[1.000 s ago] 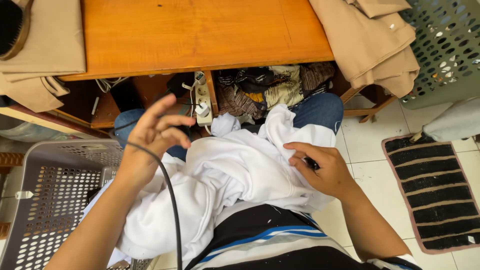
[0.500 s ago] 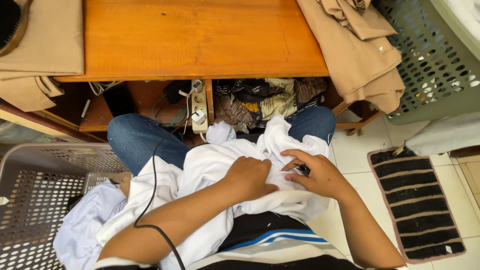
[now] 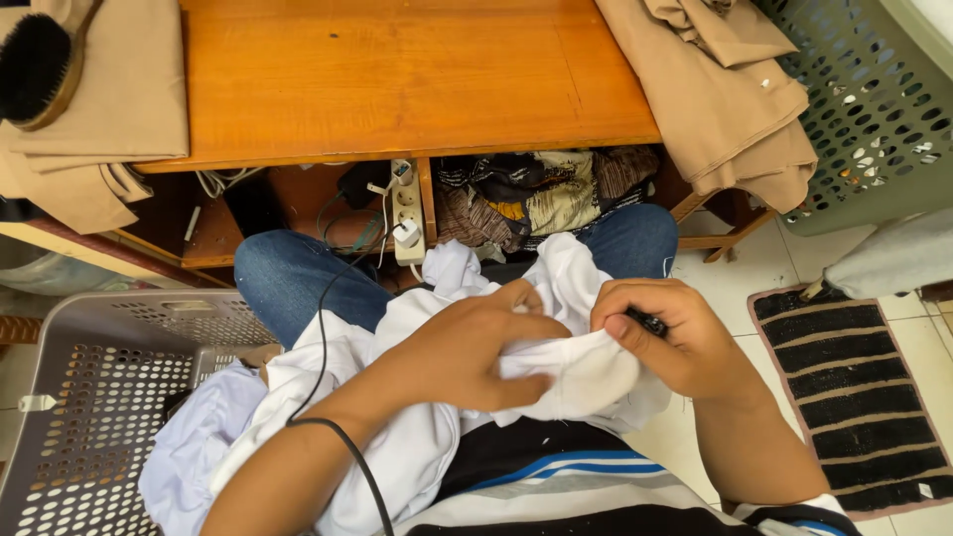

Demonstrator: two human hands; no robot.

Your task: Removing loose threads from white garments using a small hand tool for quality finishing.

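Both my arms come in from the bottom of the view and meet over my lap. My left hand [image 3: 475, 349] is palm down, fingers stretched to the right and pinched shut with the thumb underneath, the forearm running back toward the lower left. My right hand [image 3: 663, 335] sits just beside it, nearly touching at the fingertips, curled into a loose fist with the thumb pressed against the index finger. The right wrist bends in, its forearm angled down to the lower right.
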